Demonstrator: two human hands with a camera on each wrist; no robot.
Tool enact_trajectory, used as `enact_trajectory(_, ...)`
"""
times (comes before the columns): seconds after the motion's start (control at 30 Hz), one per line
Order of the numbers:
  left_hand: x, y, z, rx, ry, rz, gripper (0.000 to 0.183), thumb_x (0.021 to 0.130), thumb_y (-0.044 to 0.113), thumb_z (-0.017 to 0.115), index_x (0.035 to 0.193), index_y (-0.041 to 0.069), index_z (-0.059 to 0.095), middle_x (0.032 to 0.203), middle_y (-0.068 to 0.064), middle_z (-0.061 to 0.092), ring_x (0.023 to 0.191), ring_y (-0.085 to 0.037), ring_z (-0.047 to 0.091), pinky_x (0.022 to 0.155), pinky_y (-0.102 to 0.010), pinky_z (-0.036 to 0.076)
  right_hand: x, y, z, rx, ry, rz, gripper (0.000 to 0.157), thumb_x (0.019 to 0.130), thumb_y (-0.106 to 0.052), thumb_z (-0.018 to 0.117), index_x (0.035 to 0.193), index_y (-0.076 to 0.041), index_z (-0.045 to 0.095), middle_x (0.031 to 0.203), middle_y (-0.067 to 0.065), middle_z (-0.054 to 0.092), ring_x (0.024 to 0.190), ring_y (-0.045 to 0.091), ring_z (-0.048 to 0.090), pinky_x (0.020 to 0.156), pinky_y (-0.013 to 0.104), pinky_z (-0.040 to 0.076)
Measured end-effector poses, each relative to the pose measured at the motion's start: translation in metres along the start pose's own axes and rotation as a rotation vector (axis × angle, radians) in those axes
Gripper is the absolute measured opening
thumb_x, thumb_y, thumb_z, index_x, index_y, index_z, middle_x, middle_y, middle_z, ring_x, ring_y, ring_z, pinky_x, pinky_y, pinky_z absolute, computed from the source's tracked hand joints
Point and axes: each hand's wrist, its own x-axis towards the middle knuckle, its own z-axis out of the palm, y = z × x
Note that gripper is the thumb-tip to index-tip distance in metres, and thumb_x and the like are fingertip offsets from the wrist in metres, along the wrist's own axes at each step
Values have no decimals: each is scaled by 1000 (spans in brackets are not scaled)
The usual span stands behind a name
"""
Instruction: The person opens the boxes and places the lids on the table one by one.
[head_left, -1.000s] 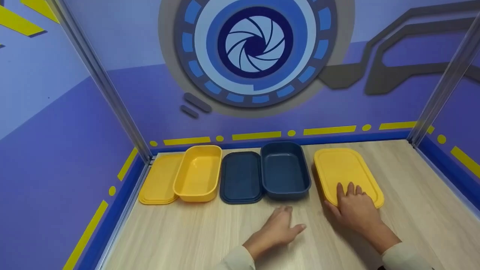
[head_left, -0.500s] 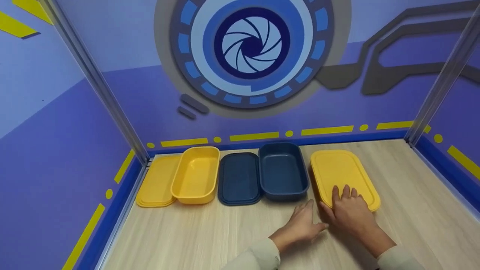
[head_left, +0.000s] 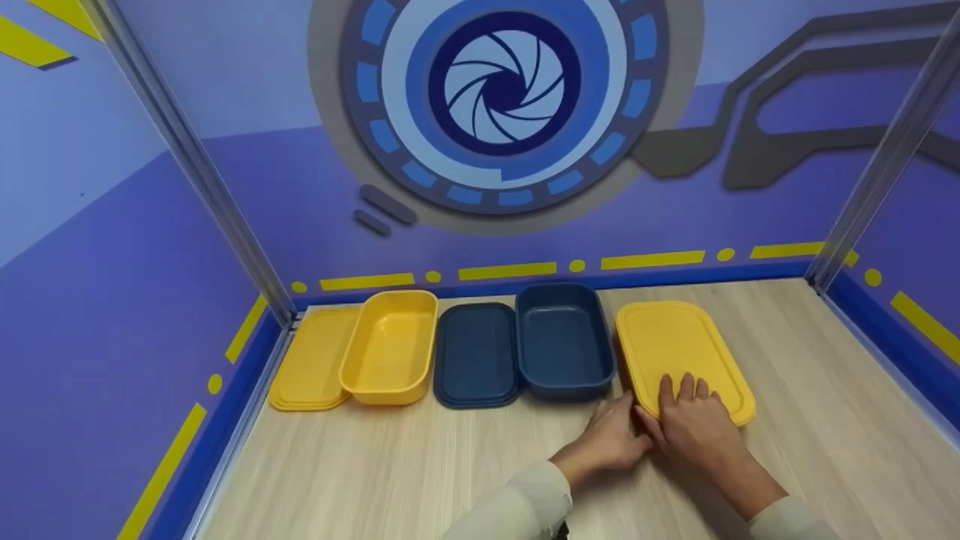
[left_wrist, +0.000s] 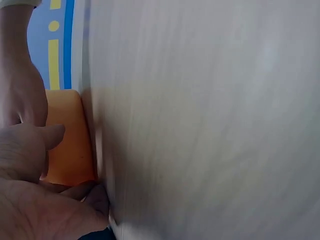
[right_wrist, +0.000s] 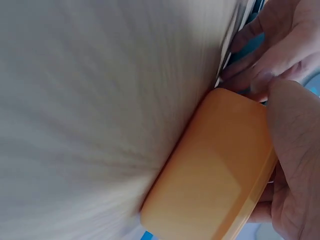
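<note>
A yellow lunch box with its yellow lid on lies at the right of the row. My right hand rests on the near part of its lid, fingers fairly straight, thumb down by the near left corner. Close beside that thumb, my left hand reaches to the box's left side near the same corner, its fingertips partly hidden. In the left wrist view, the left fingers lie low along the table by the box's orange-looking side. The right wrist view shows both hands around the box wall.
Left of the lidded box stands an open dark blue box, then a dark blue lid. Farther left are an open yellow box and a yellow lid, partly under that box's edge. Printed wall panels enclose the table.
My left hand has moved right, from in front of the blue box to the lidded yellow box's corner. That box has shifted slightly left and nearer under my right hand.
</note>
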Motion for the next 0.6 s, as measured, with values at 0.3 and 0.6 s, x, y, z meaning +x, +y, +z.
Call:
enact_trajectory(0.3, -2, -3, -21, -7, -48, -37, 91, 90, 37, 75, 166, 8, 35, 168, -9, 46, 158, -30, 41, 127, -37, 38, 0, -11, -3, 12, -83, 28, 70, 102, -48, 68, 134, 14, 63, 118, 43, 64, 101, 55, 69, 87, 64, 60)
enact_trajectory(0.6, -8, 19, -38, 37, -74, -104, 88, 89, 38, 79, 164, 16, 40, 163, 0, 52, 153, -23, 45, 122, -29, 42, 0, -12, -3, 9, -80, 21, 70, 102, -47, 67, 134, 15, 62, 120, 44, 64, 103, 56, 69, 88, 65, 60)
